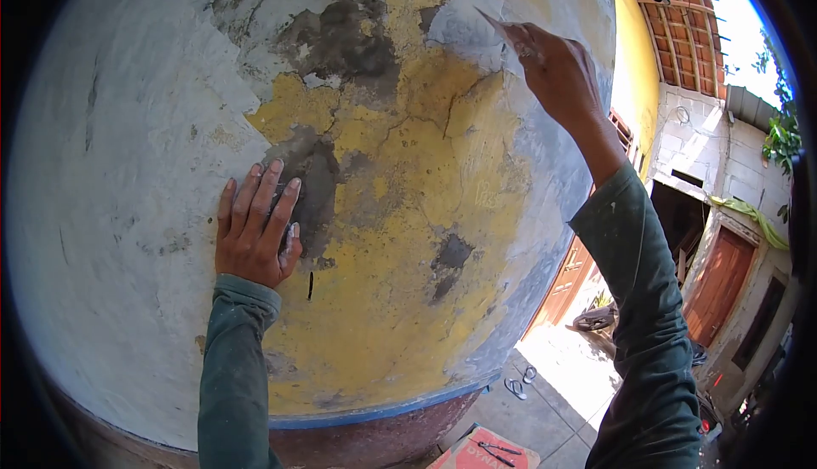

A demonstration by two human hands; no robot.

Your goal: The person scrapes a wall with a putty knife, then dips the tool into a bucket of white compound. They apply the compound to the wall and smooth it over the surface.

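Observation:
My left hand (255, 226) lies flat against the wall (383, 239), fingers stretched up beside a grey bare patch. Higher up at the right, my right hand (553, 69) is closed around a scraper (491, 21), whose thin blade shows nearly edge-on and points up and left at the wall. The handle is hidden inside my fist. Whitish dust marks the fingers of both hands. Yellow paint, cracks and grey patches show in the wall's middle, with a whitish coat around them.
Below, a red cardboard box (477, 456) carries a black plier-like tool (497, 453). A pair of sandals (516, 387) lies on the paved floor. A blue stripe (374, 416) runs along the wall's base. Further right are a motorbike wheel (596, 318) and a wooden door (720, 286).

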